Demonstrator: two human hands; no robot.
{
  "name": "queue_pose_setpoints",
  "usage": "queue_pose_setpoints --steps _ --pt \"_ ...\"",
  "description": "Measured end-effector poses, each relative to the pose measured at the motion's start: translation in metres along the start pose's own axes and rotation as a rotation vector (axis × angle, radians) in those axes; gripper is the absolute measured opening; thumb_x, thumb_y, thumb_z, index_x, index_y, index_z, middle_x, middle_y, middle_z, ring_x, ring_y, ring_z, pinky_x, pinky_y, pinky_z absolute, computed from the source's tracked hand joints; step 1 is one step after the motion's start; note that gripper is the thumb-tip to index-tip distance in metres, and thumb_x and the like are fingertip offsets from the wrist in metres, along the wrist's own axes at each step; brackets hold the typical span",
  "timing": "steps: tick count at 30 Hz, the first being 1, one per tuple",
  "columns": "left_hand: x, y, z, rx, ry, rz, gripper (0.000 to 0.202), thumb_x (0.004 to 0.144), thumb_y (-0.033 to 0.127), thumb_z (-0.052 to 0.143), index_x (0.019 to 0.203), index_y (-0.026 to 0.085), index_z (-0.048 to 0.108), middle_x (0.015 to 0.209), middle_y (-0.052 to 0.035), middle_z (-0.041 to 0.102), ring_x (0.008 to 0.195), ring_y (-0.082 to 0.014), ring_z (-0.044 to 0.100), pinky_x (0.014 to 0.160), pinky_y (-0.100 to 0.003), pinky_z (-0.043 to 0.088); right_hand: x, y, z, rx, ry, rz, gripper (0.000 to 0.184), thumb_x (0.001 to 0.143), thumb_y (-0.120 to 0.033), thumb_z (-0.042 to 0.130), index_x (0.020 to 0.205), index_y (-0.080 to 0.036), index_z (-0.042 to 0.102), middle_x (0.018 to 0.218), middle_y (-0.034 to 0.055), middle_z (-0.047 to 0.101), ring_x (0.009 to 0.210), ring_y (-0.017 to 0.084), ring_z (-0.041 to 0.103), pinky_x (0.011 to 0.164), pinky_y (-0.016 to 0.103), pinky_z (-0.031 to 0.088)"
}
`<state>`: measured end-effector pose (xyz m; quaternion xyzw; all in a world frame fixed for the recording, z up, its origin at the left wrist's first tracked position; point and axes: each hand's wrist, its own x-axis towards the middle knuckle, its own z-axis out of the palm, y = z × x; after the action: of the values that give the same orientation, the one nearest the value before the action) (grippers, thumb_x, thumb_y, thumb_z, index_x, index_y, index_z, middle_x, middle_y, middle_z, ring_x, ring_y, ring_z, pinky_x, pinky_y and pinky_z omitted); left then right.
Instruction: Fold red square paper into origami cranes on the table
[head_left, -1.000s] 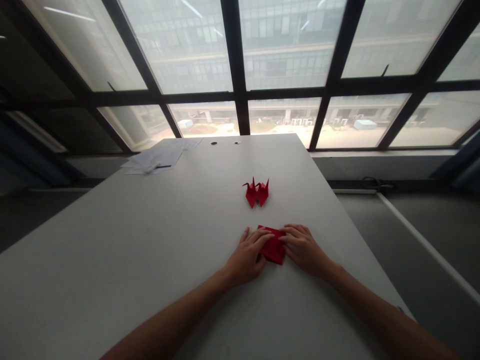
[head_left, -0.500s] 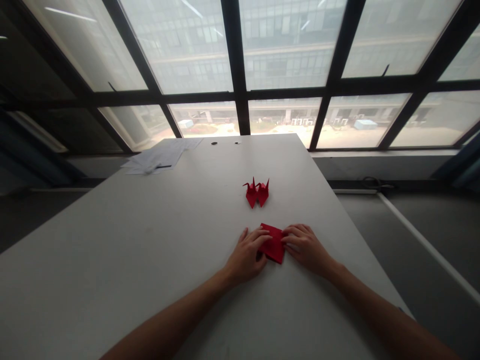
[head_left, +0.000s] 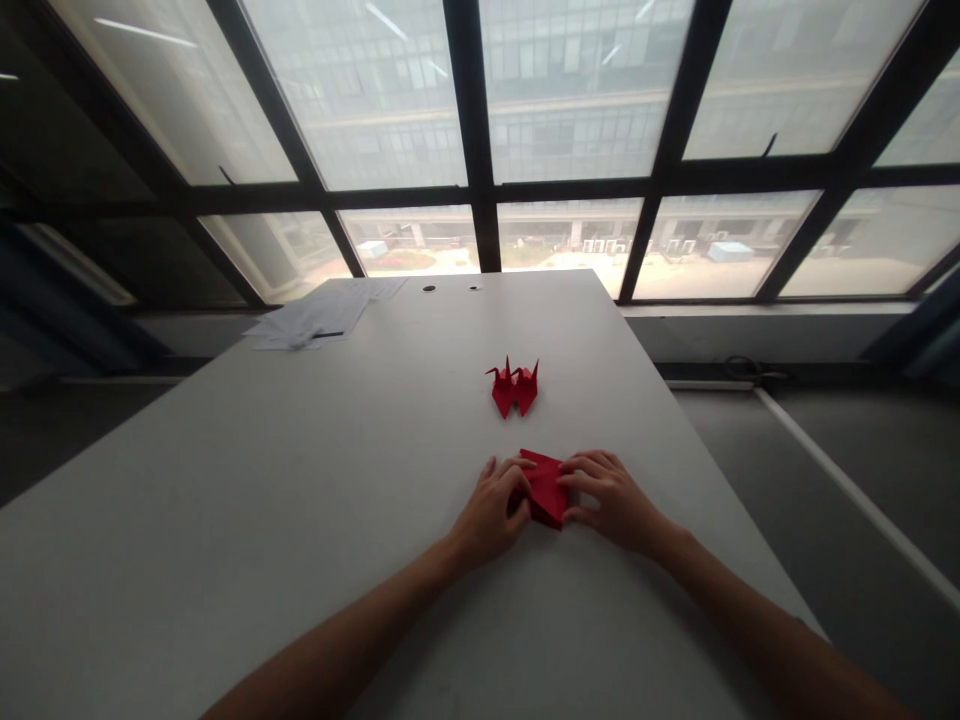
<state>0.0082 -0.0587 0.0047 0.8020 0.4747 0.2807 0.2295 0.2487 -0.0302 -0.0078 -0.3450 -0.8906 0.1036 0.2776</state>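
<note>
A folded piece of red origami paper (head_left: pixel 550 487) lies on the white table between my two hands. At its left edge my left hand (head_left: pixel 493 508) pinches the paper between thumb and fingers, covering that corner. From the right, my right hand (head_left: pixel 609 497) rests its fingertips on the paper's right side, the thumb apart from the fingers near the lower corner. Just beyond the paper stand two red paper cranes (head_left: pixel 514 388), side by side and touching, with pointed necks and tails up.
The white table (head_left: pixel 337 500) stretches away toward tall dark-framed windows (head_left: pixel 480 230). Loose white sheets with a dark pen (head_left: pixel 328 334) lie at the far left. Two small round holes are near the far edge. The table's right edge runs beside my right forearm.
My left fingers have curled in and now pinch the paper's left edge. My right thumb has spread down toward the lower corner. The cranes have stayed put.
</note>
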Motion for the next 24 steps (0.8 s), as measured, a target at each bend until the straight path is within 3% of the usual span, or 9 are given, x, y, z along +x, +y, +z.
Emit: queue_pose_setpoints --steps 4,9,12,17,24 --pt "0.0 -0.001 0.0 -0.034 0.001 -0.012 0.016 0.081 0.011 0.051 0.089 0.024 0.047 0.128 -0.005 0.06 0.124 -0.0218 0.053 0.12 -0.052 0.015 0.001 0.001 -0.002 0.027 0.009 -0.035 0.038 0.078 -0.044 0.078 0.11 -0.027 0.069 0.117 0.0066 0.068 0.114 0.027 0.056 0.1 0.044 0.039" --pt "-0.001 0.0 -0.001 -0.058 -0.048 0.031 0.02 0.078 0.007 0.05 0.09 0.023 0.046 0.127 -0.0037 0.06 0.125 -0.0205 0.053 0.121 -0.053 0.006 0.001 0.002 0.0 0.031 0.05 0.018 0.025 0.085 -0.013 0.066 0.107 -0.024 0.067 0.113 0.0058 0.068 0.109 0.024 0.057 0.098 0.042 0.042" --pt "-0.002 0.0 0.001 -0.055 -0.061 0.053 0.026 0.077 0.008 0.054 0.097 0.023 0.047 0.126 -0.0039 0.061 0.124 -0.0217 0.054 0.12 -0.054 0.005 0.0 0.002 0.003 0.041 0.05 0.039 0.024 0.084 -0.007 0.062 0.101 -0.023 0.068 0.107 0.0052 0.07 0.105 0.023 0.059 0.095 0.041 0.044" --pt "0.0 -0.001 0.003 0.037 -0.012 0.049 0.05 0.075 0.009 0.059 0.122 0.025 0.051 0.124 -0.0057 0.062 0.119 -0.0241 0.055 0.116 -0.048 0.023 0.0 -0.002 0.004 0.074 0.065 0.084 0.015 0.09 -0.015 0.059 0.097 -0.023 0.069 0.097 0.0054 0.071 0.092 0.021 0.062 0.084 0.036 0.05" --pt "0.001 -0.007 0.007 0.082 0.097 -0.006 0.042 0.077 0.008 0.061 0.115 0.024 0.06 0.114 -0.0047 0.067 0.107 -0.0237 0.058 0.097 -0.039 0.042 0.001 -0.009 0.0 0.066 0.083 0.071 0.014 0.094 -0.019 0.055 0.097 -0.022 0.068 0.099 0.0059 0.071 0.091 0.02 0.062 0.083 0.034 0.05"
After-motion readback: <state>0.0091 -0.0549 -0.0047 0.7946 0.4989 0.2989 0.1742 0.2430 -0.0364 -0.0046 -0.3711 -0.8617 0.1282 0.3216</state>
